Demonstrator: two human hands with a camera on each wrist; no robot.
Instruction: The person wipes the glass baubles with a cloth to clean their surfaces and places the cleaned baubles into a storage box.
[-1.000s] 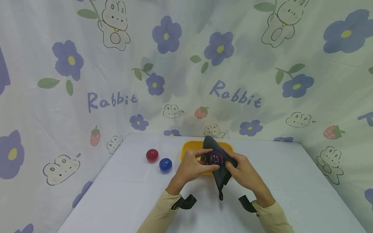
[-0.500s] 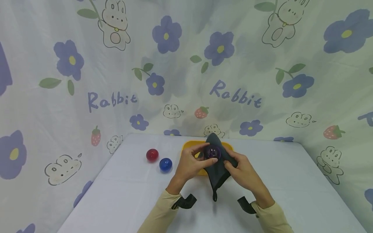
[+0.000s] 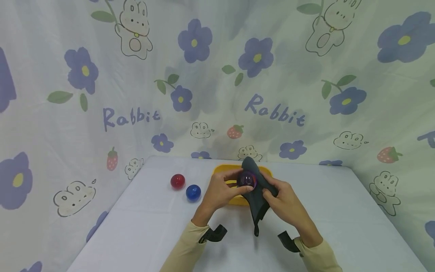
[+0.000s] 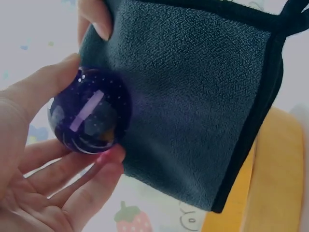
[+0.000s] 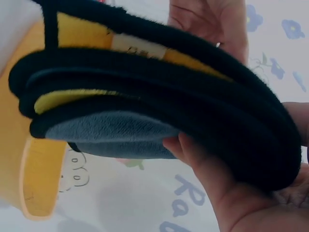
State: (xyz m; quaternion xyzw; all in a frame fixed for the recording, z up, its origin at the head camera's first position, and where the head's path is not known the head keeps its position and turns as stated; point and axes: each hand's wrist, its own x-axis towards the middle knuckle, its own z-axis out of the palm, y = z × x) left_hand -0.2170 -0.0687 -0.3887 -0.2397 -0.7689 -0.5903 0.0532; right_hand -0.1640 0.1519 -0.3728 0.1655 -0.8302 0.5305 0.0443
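Observation:
A shiny purple ball (image 4: 89, 111), see-through with small white specks, is pinched between the thumb and fingers of my left hand (image 3: 219, 189). My right hand (image 3: 287, 200) grips a folded dark grey cloth (image 3: 259, 202) by its right side. The cloth lies against the ball's right side, its hanging loop pointing down toward me. From the right wrist view, several folded layers of the cloth (image 5: 111, 128) show, with black edging and a yellow inner face. Both hands are held up in front of a yellow tray (image 3: 222, 167), which they and the cloth partly hide.
To the left on the white table (image 3: 153, 226) lie a red ball (image 3: 178, 181) and a blue ball (image 3: 193, 192), close together. A patterned curtain (image 3: 217, 83) with rabbits and flowers hangs behind and at the sides. Dark mounts sit at both wrists.
The ball and left fingers rose slightly and shifted left, then dropped a little. The cloth spread wider half a second ago and now stands narrower; its loop swung left and back right.

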